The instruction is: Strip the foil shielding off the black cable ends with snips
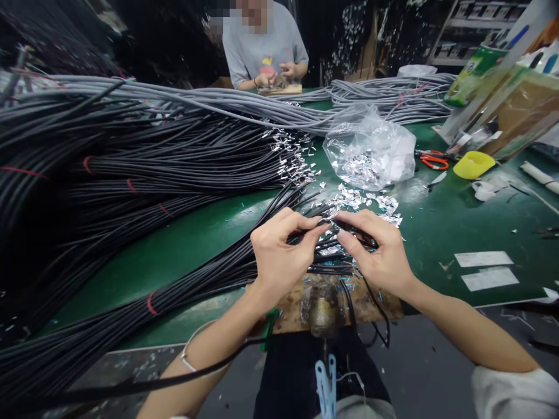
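In the head view, my left hand pinches a black cable near its end, thumb against the bent fingers. Close by on the right, my right hand pinches at the same cable end, its fingertips almost meeting the left ones. A dark tool lies partly hidden under the right palm; its kind I cannot make out. Below both hands, a bundle of black cables with a red tie runs in from the lower left. Scraps of silver foil lie just beyond the fingers.
More black cable bundles cover the left, with grey cables behind. A clear plastic bag, orange-handled scissors and a yellow ring-like piece lie to the right. Opposite sits a person. A wooden board edges the table.
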`<action>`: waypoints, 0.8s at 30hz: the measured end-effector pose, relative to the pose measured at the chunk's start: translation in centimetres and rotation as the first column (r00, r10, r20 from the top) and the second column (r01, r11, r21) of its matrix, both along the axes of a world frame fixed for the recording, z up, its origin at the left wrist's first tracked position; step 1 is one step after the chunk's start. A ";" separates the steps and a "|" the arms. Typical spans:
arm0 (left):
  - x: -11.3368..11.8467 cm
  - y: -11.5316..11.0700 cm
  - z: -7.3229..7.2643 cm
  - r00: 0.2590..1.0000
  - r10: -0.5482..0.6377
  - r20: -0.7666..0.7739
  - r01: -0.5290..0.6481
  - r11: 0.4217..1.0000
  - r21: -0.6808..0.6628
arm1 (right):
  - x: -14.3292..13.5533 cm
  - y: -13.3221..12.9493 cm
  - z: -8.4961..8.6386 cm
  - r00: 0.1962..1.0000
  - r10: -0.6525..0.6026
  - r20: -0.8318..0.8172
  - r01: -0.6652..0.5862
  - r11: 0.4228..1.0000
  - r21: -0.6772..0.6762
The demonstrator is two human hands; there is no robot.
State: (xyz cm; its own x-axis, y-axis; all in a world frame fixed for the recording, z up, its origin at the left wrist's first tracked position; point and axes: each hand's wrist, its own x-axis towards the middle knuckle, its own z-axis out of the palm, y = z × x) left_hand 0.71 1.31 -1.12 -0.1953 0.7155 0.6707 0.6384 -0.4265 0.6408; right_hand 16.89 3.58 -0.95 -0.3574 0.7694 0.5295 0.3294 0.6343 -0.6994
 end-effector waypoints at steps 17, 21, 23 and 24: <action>0.4 -0.4 -0.3 0.996 0.050 -0.067 -0.046 0.997 0.062 | -0.6 -0.4 -0.7 1.000 -0.030 0.000 0.030 0.999 0.011; 0.1 -0.2 -0.4 0.998 0.000 -0.063 0.001 1.000 0.014 | -0.6 -0.3 -0.7 0.998 -0.066 -0.013 0.066 0.998 0.011; -0.3 0.0 -0.3 0.995 -0.101 -0.014 0.099 0.990 -0.099 | -0.4 -0.1 -0.6 0.997 -0.075 -0.009 0.075 0.997 0.022; -0.5 0.1 -0.1 0.986 -0.166 0.035 0.170 0.970 -0.172 | -0.3 0.0 -0.5 0.998 -0.069 -0.004 0.069 0.997 0.026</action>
